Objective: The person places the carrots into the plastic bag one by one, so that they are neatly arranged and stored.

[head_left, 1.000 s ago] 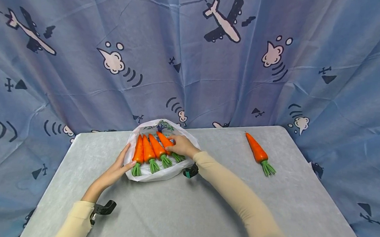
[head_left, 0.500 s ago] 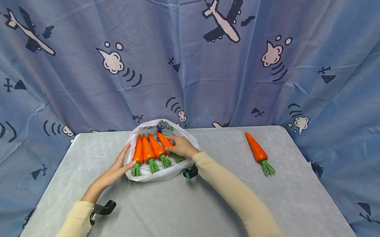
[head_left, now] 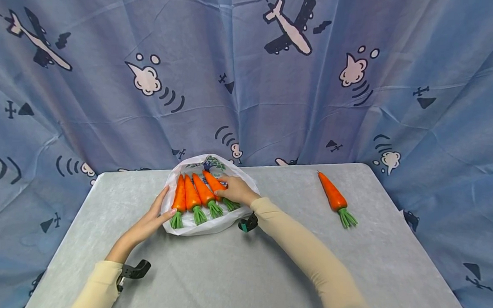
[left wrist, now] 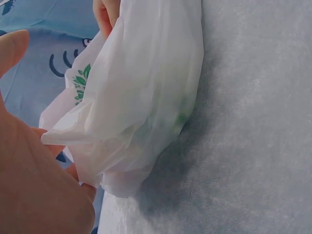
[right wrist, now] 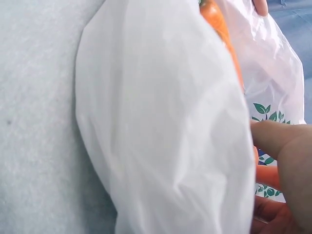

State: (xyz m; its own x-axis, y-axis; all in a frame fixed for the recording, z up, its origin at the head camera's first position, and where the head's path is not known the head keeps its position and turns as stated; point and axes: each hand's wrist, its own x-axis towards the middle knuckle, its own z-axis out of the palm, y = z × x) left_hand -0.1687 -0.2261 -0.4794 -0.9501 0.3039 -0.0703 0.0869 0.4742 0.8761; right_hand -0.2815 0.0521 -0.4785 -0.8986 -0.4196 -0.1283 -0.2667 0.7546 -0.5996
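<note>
A white plastic bag [head_left: 222,224] with a green tree print lies spread open on the table in the head view, with several orange carrots [head_left: 192,196] side by side in it, green tops toward me. My right hand [head_left: 238,191] reaches over the bag's right side and grips the rightmost carrot [head_left: 211,180], partly covering it. Along the bag's left edge, my left hand [head_left: 146,223] rests with its fingers extended, the thumb beside the leftmost carrot [head_left: 179,194]. The left wrist view shows that hand [left wrist: 39,180] against the bag [left wrist: 146,87], some fingers hidden behind the plastic.
One more carrot [head_left: 333,193] lies by itself on the right part of the grey-covered table [head_left: 223,273]. Behind the table's far edge hangs a blue curtain [head_left: 208,77] printed with airplanes. Each wrist wears a black camera mount [head_left: 136,270].
</note>
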